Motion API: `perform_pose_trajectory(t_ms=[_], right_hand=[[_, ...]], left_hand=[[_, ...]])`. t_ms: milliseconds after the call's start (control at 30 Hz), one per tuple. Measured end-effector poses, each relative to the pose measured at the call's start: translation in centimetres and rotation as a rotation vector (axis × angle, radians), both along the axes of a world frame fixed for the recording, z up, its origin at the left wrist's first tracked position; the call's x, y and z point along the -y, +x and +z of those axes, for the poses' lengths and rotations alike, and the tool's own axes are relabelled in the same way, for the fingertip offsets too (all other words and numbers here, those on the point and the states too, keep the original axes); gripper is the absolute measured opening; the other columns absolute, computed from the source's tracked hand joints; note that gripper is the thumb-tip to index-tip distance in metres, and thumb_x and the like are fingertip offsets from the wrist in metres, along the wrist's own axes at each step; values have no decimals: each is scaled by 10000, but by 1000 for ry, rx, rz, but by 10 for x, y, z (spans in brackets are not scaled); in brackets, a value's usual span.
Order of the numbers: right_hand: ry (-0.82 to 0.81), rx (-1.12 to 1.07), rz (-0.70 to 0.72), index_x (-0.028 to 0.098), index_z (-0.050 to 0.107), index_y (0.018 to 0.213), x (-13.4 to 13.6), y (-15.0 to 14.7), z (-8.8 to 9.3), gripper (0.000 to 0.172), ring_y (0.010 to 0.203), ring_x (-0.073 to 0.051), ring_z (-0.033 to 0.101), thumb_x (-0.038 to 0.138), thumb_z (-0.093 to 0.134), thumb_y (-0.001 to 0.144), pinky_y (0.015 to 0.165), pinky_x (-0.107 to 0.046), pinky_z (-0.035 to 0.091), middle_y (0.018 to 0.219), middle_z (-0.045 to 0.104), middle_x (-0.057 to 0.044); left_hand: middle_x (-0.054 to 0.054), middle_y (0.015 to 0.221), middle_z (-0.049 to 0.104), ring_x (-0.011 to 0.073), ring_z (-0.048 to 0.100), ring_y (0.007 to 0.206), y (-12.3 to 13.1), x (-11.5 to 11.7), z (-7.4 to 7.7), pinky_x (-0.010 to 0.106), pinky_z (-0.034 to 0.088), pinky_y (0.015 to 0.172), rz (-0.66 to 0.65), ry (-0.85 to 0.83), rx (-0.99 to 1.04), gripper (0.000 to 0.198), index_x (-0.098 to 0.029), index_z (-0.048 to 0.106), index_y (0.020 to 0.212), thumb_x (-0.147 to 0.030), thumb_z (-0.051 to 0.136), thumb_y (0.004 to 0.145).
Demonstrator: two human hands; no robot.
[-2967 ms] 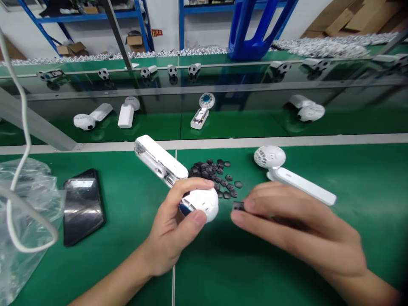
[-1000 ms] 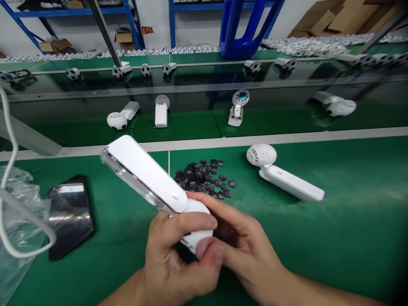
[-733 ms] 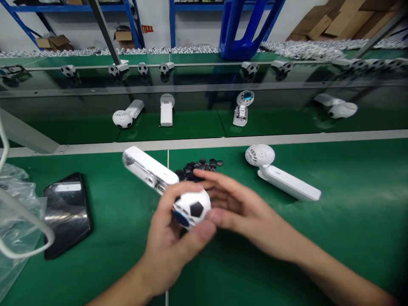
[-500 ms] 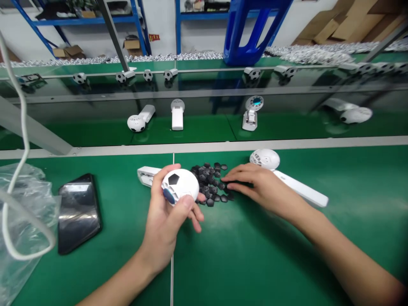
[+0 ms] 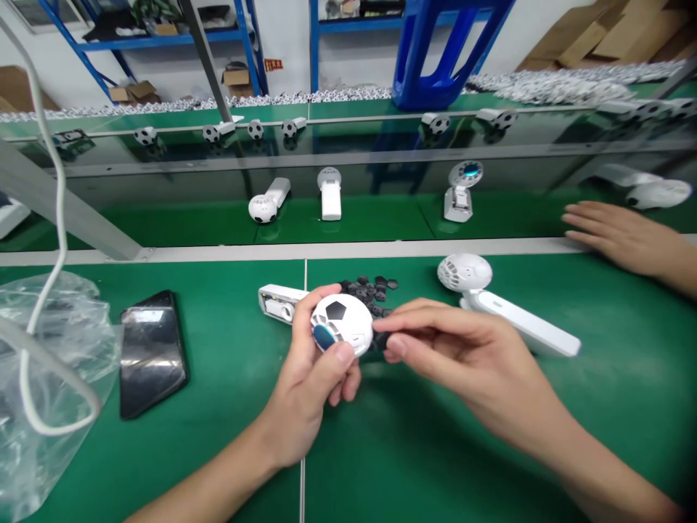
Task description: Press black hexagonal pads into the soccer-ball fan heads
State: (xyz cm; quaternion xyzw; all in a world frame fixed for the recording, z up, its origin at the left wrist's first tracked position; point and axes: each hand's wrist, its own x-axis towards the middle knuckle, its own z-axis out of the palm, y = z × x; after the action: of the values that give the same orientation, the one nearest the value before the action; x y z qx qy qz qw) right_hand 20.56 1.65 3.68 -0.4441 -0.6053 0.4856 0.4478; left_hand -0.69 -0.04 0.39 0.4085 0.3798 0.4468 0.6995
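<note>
A white handheld fan with a football-patterned round head (image 5: 348, 330) rests in my left hand (image 5: 313, 378), fingers wrapped round it. One black pentagon shows on the head's top, with a blue disc at its lower left; the white handle (image 5: 280, 301) points left. At the head's right edge, my right hand (image 5: 446, 338) has thumb and index finger close together. Whatever lies between those fingertips is hidden. Black pentagon pieces (image 5: 375, 290) lie in a pile behind, partly covered by the fan and my hands.
Another white fan (image 5: 517, 319) lies at right. Another person's hand (image 5: 626, 236) reaches in at the far right. A dark phone-like slab (image 5: 153, 352), a clear plastic bag (image 5: 59, 465) and a white cable (image 5: 57, 218) are at left. Several fans stand on the green belt beyond the rail (image 5: 353, 251).
My right hand has moved from the black pieces to the right edge of the fan head. Another person's hand has come into view at right. The whole view has shifted slightly.
</note>
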Motion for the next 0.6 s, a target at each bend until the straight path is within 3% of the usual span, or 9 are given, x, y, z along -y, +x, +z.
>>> perform_pose_trajectory(t_ms=[200, 400, 467, 600], right_hand=[[181, 15, -84, 331, 898, 1117, 18, -15, 0, 255, 845, -118, 770, 151, 823, 954, 750, -174, 646, 950, 784, -4], [-80, -165, 10, 306, 805, 1144, 18, -17, -2, 177, 710, -120, 797, 226, 826, 988, 722, -213, 684, 838, 727, 47], [-115, -155, -5, 312, 805, 1190, 15, -14, -4, 255, 819, -129, 791, 270, 881, 950, 777, -213, 685, 927, 728, 24], [-281, -261, 87, 375, 717, 1442, 9, -12, -12, 642, 1179, -199, 758, 297, 974, 859, 948, -270, 686, 1336, 741, -26]], left_hand=[[-17, 985, 627, 116, 575, 741, 2, 3, 0, 239, 454, 657, -85, -6, -22, 725, -370, 267, 1623, -607, 665, 1065], [-7, 1002, 628, 112, 583, 751, 6, 7, -5, 232, 485, 668, -89, -2, 20, 686, -360, 312, 1597, -560, 697, 1066], [-8, 996, 628, 103, 576, 729, 9, 7, -6, 215, 475, 641, -71, 15, 63, 651, -352, 345, 1565, -534, 717, 1062], [-30, 954, 601, 80, 534, 685, 11, 7, -6, 194, 448, 611, -77, 38, 94, 544, -349, 416, 1502, -492, 718, 1072]])
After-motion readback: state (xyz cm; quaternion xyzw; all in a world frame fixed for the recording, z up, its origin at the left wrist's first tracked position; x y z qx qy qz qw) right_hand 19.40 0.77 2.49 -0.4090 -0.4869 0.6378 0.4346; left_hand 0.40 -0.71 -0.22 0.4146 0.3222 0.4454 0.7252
